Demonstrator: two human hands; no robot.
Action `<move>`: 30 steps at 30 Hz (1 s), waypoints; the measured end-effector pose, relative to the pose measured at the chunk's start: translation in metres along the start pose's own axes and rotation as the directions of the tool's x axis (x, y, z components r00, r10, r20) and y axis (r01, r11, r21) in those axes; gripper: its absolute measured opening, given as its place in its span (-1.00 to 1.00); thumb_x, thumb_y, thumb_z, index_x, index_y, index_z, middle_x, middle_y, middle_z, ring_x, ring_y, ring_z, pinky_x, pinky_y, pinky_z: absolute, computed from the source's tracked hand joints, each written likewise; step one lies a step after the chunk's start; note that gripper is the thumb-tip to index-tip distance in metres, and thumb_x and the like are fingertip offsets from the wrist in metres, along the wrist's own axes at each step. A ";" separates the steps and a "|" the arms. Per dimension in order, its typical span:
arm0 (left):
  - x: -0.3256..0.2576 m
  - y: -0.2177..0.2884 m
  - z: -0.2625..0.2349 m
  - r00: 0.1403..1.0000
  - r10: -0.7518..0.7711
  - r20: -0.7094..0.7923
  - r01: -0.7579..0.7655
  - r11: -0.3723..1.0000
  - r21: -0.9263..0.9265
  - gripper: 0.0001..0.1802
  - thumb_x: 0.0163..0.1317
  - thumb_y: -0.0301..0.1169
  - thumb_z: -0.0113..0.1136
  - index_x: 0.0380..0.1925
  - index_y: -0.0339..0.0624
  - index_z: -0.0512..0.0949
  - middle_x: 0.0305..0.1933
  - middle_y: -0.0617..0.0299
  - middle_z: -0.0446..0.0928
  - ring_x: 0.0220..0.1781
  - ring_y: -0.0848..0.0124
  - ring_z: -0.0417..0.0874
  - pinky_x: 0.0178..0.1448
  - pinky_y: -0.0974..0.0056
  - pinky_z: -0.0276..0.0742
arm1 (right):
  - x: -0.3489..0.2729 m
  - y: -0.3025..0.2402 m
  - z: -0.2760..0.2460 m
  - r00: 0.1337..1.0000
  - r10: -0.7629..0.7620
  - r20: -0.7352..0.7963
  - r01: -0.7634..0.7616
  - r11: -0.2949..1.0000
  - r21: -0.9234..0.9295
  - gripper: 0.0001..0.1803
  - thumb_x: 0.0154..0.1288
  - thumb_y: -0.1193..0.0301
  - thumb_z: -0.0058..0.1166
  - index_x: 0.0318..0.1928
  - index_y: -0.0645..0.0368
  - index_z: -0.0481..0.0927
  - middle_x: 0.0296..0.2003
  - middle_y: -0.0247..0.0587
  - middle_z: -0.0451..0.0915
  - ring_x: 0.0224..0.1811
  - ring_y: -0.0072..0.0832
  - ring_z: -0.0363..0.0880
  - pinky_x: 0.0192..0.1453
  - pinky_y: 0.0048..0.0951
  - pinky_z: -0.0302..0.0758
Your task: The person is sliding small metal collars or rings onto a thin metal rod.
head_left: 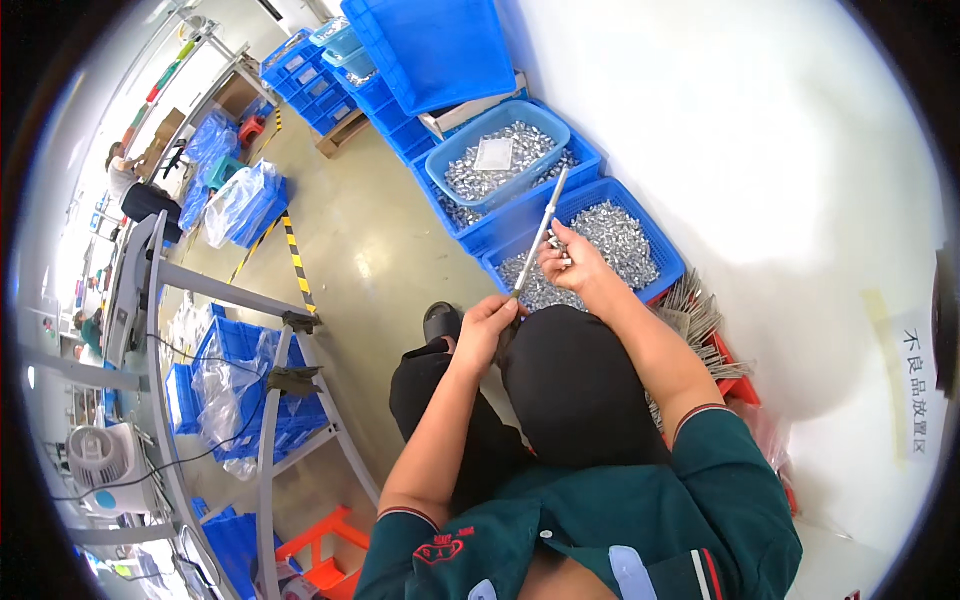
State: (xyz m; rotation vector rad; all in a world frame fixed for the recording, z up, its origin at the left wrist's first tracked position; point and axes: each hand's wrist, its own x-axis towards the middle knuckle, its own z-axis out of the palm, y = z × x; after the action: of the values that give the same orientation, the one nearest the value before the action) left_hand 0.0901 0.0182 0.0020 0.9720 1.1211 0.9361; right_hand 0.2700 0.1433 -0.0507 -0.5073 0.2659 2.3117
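My left hand [488, 325] grips the lower end of a thin, silvery metal rod [534, 257], which slants up and away over the bins. A lighter sleeve-like length shows along its upper part. Fingers of my right hand [577, 265] are curled round several small silvery metal parts [562, 252], close beside the rod; whether they touch it I cannot tell. Below both hands stands a blue plastic basket [662, 245] heaped with the same kind of small metal parts [610, 235]. My knees are right under the left hand.
Beyond the basket, a light-blue tub [436, 165] of small parts sits in a larger blue crate [520, 225]. Many thin metal rods [690, 315] lie at the right by a red bin [738, 385]. A white wall [760, 150] bounds the right; a grey metal frame [235, 290] stands left.
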 end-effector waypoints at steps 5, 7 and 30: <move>0.011 0.034 0.013 0.990 0.141 0.015 -0.141 0.980 0.142 -0.76 0.25 -0.30 -0.01 -0.32 -0.24 0.54 -0.44 0.38 0.45 -0.48 0.61 0.36 -0.38 0.50 0.28 | -0.009 0.012 0.023 0.995 -0.052 -0.087 0.042 0.993 -0.110 -0.67 0.25 0.15 0.00 -0.32 0.19 0.36 -0.60 -0.34 0.26 -0.72 -0.70 0.14 -0.78 -0.75 0.06; 0.013 0.046 0.019 0.991 0.119 0.065 -0.129 0.978 0.164 -0.77 0.25 -0.29 -0.01 -0.35 -0.22 0.54 -0.44 0.41 0.43 -0.46 0.63 0.34 -0.36 0.49 0.25 | -0.017 0.017 0.033 0.994 -0.071 -0.082 0.058 0.987 -0.152 -0.66 0.26 0.14 -0.01 -0.32 0.20 0.37 -0.63 -0.34 0.25 -0.75 -0.69 0.13 -0.79 -0.73 0.06; 0.037 0.059 0.023 0.981 0.064 0.182 -0.076 0.995 0.059 -0.76 0.25 -0.25 -0.02 -0.37 -0.20 0.47 -0.60 0.32 0.36 -0.73 0.55 0.32 -0.69 0.45 0.19 | 0.000 0.022 0.031 0.973 -0.127 -0.191 0.071 0.959 -0.274 -0.67 0.22 0.10 -0.03 -0.39 0.13 0.51 -0.67 -0.37 0.34 -0.74 -0.61 0.26 -0.81 -0.70 0.14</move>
State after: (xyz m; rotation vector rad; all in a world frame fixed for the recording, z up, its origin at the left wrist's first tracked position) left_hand 0.1133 0.0672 0.0514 1.1332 0.9754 0.8531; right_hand 0.2456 0.1381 -0.0220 -0.8798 0.0255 2.2080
